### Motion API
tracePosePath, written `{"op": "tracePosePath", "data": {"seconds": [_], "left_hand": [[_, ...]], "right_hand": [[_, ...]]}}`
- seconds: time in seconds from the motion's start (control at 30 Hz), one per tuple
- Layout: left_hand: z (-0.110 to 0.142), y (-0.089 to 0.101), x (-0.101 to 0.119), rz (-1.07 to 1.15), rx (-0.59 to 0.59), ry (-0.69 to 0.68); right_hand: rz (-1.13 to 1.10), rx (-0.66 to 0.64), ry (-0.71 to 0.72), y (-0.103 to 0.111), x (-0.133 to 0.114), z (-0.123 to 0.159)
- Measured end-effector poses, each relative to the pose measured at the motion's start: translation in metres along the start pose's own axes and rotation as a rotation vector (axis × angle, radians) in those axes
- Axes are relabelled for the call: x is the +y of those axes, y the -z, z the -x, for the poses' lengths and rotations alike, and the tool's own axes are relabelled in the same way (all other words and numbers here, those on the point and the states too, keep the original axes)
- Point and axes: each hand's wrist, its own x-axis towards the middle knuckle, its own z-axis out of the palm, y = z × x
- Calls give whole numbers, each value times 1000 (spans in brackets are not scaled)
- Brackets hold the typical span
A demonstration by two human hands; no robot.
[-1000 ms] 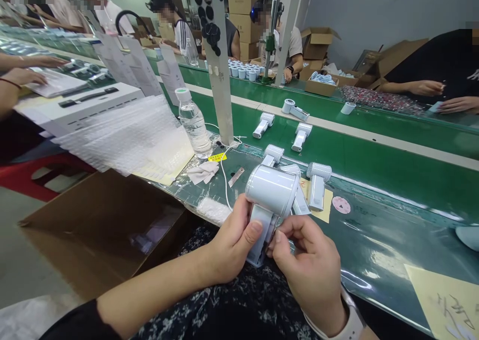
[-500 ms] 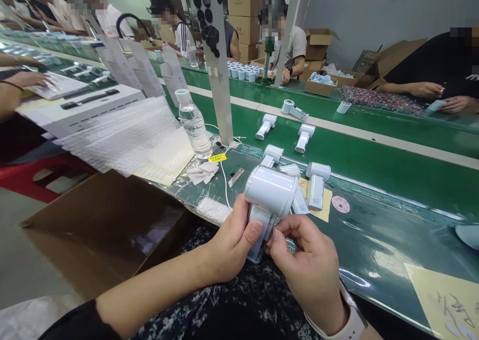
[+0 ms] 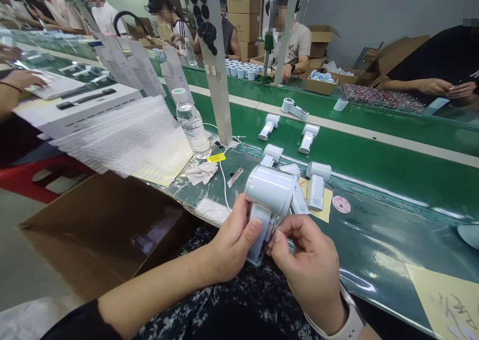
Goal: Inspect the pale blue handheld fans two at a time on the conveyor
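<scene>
My left hand (image 3: 237,235) is wrapped round the handle of a light-blue handheld fan housing (image 3: 270,187), its round barrel uppermost. My right hand (image 3: 309,255) is closed at the handle's right side, thumb and forefinger pinched against the handle's open edge. What sits between those fingertips is too small to make out. Just beyond the held piece, more fan housings of the same kind (image 3: 317,185) lie on the bench, some on a yellow paper. Part of another light-blue piece shows behind my right fingers.
A water bottle (image 3: 191,125) stands beside a metal post (image 3: 217,90). Fan housings (image 3: 309,139) lie on the green conveyor belt (image 3: 348,153). Bubble-wrap sheets (image 3: 130,135) are stacked left, above an open cardboard box (image 3: 101,230). Co-workers sit across the belt and at the left.
Both hands keep nearly the same hold on the fan housing. Housings on the belt have shifted slightly to the right. Across the belt, a co-worker's hands have moved.
</scene>
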Motion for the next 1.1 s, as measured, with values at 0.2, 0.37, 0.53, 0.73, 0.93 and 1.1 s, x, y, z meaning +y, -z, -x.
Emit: {"op": "tracePosePath", "data": {"seconds": [0.2,0.37,0.53,0.73,0.93,1.1], "left_hand": [[0,0,-2,5,17,13],[-1,1,0,-51,20,-9],[0,0,0,-52,3,-10],[0,-1,1,-24,5,25],[2,-1,1,-14,6,30],[3,-2,0,-15,14,13]], "right_hand": [[-16,-10,-10,0,2,-1],[30,0,39,-1,0,-3],[59,13,49,-2,2,-2],[50,19,36,-2,2,0],[22,17,24,-1,2,1],[21,14,21,0,1,3]]}}
